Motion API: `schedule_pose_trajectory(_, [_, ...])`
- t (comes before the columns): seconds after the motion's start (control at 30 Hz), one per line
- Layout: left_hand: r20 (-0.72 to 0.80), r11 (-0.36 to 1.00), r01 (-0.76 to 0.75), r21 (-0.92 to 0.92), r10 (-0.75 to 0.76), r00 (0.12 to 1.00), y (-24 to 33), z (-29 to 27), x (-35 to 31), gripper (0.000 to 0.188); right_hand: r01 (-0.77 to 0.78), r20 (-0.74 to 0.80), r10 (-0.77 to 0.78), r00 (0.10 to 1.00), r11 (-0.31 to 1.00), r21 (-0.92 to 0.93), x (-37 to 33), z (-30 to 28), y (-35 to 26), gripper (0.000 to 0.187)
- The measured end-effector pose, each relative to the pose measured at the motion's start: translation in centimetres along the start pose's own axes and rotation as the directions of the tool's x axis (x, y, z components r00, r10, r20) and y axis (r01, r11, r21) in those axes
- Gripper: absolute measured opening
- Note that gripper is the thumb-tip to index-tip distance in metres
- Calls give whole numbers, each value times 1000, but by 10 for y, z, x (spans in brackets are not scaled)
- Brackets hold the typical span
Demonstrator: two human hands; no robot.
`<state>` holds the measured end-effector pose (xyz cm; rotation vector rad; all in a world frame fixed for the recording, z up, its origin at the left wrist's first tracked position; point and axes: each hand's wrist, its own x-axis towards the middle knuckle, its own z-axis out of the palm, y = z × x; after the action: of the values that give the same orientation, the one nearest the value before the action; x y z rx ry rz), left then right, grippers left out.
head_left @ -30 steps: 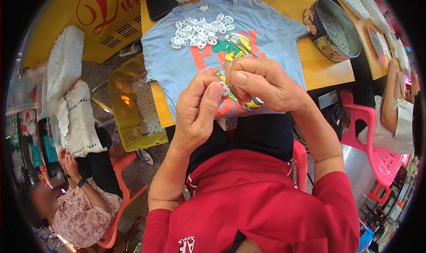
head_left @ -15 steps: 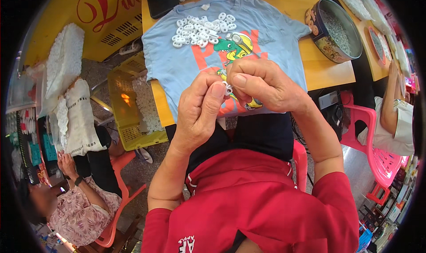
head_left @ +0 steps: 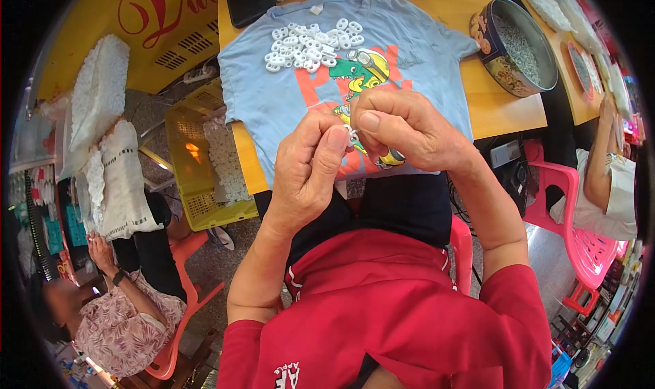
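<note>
Between the thumb and forefinger of my left hand [head_left: 308,165] is a small white plastic piece with holes [head_left: 351,136], like those in the heap. My right hand [head_left: 413,131] is pinched closed just beside it, its fingertips near or touching the piece. Whatever the right fingers hold is hidden or too small to make out. Both hands are over the near edge of a light blue T-shirt [head_left: 256,82] spread on the table. Farther back on the shirt lies a heap of white two-holed plastic pieces [head_left: 312,46].
A round tin [head_left: 486,58] of small metal parts stands at the right. A black flat object [head_left: 247,3] lies at the back left of the yellow-brown table [head_left: 505,109]. Left of it, a yellow crate [head_left: 187,150] holds white pieces. Other people sit on both sides, near pink chairs [head_left: 587,252].
My hands stay in almost the same place, with the white piece turned slightly in the left fingers. The person at the left has shifted a little.
</note>
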<state>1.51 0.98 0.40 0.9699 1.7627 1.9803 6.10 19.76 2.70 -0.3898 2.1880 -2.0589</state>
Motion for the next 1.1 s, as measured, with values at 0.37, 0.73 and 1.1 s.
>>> schedule_pose_trajectory(0.37, [-34,998,5,68,-3,999,1,4,-1,14,50,-12,-52,999,987,-154,-1,5,1,26])
schedule_pose_trajectory(0.73, [-111,998,34,55,-27,993,-5,11,6,16,173,-220,-287,932,889,-424,2,23,19,16])
schedule_pose_trajectory(1.1, [-95,977,159,-140,-173,980,-21,-4,11,22,155,-138,-254,957,854,-496,8,10,8,17])
